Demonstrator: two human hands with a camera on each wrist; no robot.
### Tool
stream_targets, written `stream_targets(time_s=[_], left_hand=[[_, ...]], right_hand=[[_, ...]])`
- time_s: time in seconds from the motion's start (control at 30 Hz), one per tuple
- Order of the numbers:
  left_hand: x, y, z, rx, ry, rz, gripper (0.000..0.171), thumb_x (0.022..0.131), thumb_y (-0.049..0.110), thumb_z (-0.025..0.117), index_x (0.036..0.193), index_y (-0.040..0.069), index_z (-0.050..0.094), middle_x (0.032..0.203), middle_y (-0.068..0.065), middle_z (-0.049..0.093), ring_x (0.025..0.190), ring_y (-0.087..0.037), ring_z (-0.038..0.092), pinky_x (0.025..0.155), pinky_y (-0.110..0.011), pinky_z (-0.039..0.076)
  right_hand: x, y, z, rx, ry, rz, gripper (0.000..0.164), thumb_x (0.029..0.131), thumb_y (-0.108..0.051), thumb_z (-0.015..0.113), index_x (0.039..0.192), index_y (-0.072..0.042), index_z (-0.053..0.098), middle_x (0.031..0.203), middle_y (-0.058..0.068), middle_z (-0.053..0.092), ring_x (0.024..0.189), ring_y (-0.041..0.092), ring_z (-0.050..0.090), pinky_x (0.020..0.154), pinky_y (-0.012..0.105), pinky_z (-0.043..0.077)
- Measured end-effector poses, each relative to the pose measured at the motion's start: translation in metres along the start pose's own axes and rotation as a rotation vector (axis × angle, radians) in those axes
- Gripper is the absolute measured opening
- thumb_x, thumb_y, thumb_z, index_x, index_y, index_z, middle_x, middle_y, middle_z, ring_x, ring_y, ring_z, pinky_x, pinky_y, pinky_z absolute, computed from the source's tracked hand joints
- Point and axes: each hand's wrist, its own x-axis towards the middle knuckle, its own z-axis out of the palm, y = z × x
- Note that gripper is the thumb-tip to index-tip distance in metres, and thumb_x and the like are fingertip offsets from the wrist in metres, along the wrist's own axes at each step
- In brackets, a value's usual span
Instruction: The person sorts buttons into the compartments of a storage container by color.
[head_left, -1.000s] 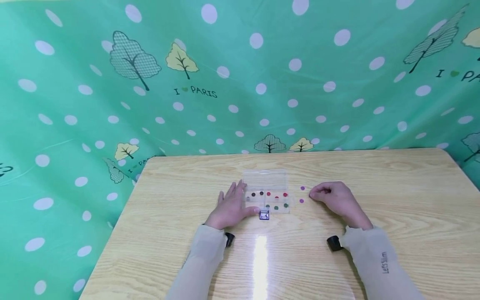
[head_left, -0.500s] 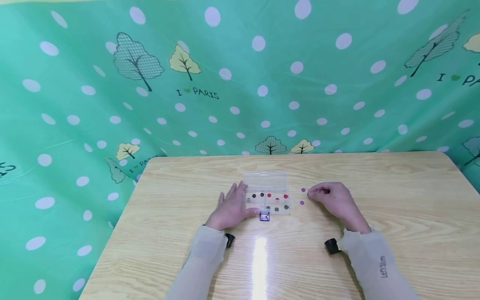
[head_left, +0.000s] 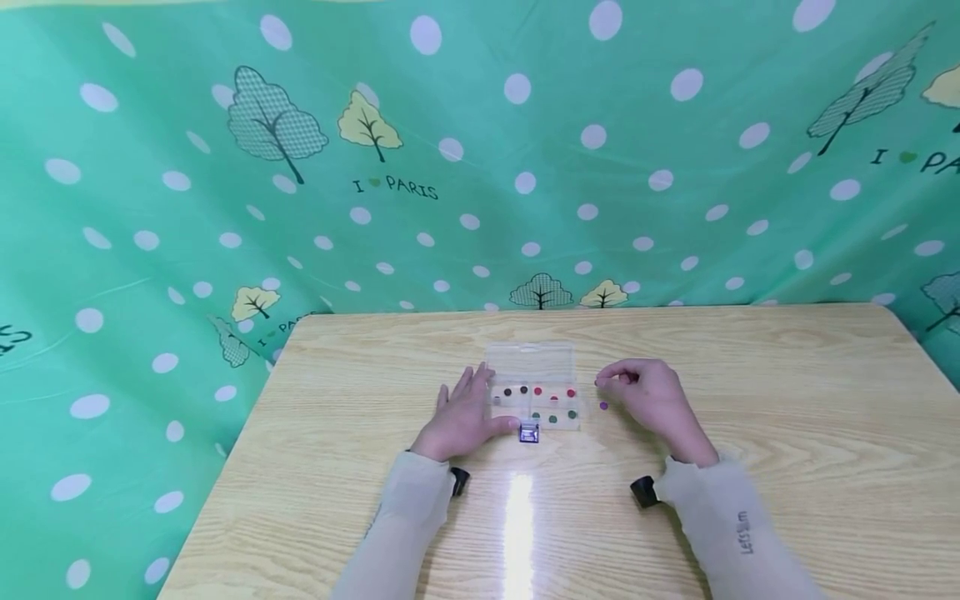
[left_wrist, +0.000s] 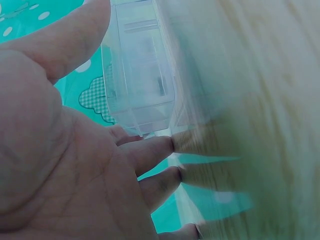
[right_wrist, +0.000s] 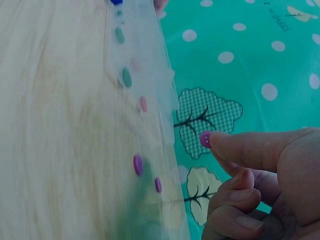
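Note:
A clear plastic compartment box lies with its lid folded back. Black, red and green buttons sit in its sections. My left hand rests against the box's left side, fingers spread and the thumb along the front; in the left wrist view the box's end wall stands between thumb and fingers. My right hand pinches a purple button between thumb and forefinger, right of the box. Two more purple buttons, a nearer one and a farther one, lie on the table.
A small blue-and-white piece sits at the box's front edge, beside the left thumb. The wooden table ends at the back against a green dotted curtain. A bright reflection shows on the tabletop.
My right hand has moved left toward the box, its fingers now over the spot where the farther purple button shows in the earlier frames. The left hand stays against the box.

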Motion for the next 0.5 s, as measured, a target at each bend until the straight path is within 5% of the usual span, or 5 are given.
stream_targets(time_s=[0.5], left_hand=[[0.000, 0.000, 0.000, 0.001, -0.001, 0.008, 0.095, 0.091, 0.050, 0.069, 0.159, 0.005, 0.021, 0.168, -0.010, 0.011, 0.154, -0.032, 0.004, 0.120, -0.060, -0.001]], right_hand=[[0.001, -0.021, 0.020, 0.021, -0.019, -0.022, 0.013, 0.095, -0.014, 0.066, 0.098, -0.008, 0.077, 0.077, 0.005, 0.059, 0.068, 0.021, 0.047, 0.060, 0.032, 0.039]])
